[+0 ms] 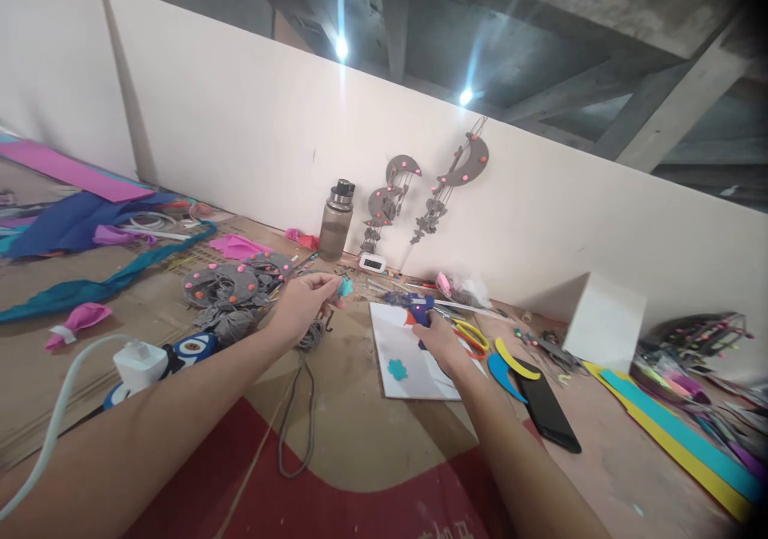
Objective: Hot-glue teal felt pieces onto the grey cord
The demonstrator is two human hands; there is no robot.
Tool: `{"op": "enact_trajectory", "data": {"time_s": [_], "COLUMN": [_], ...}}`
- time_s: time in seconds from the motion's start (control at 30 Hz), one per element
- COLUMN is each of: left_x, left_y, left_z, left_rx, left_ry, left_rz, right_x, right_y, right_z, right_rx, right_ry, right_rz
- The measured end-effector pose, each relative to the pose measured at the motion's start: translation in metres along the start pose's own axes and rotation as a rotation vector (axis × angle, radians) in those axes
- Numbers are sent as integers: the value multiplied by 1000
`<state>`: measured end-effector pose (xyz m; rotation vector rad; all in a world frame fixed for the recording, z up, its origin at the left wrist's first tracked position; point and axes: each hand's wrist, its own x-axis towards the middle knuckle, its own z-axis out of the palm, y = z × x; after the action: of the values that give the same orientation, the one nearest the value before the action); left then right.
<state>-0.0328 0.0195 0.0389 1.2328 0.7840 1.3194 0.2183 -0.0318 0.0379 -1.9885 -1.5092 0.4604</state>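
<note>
The left hand (305, 305) is pinching a teal flower cutout (345, 287) between its fingers, holding it above the counter (612, 467). The right hand (441, 341) is curling its fingers around a blue glue gun (422, 304) over a white board (389, 333), where a second teal flower (397, 369) is lying. Yellow-handled scissors (478, 331) are resting just beside that hand.

Left hand (305, 303) pinches a teal cutout (345, 287); right hand (441, 343) grips a glue gun (422, 305) over a white board (389, 331) bearing a teal flower (397, 369). Bottle (334, 229) stands behind.
</note>
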Motion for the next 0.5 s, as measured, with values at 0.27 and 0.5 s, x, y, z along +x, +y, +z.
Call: {"op": "enact_trajectory", "data": {"time_s": [0.27,0.5], "left_x": [-8,-24], "left_y": [-3,-4], "left_z": [8,28], "left_rx": [155,130], "left_ry": [-90,-241], "left_rz": [58,-43], "right_x": [-28,-43], "right_y": [-36,-44], "right_z": [18,32], "right_rx": [838,813], "right_ry": [17,67], "right_rz": [-192,-250]}}
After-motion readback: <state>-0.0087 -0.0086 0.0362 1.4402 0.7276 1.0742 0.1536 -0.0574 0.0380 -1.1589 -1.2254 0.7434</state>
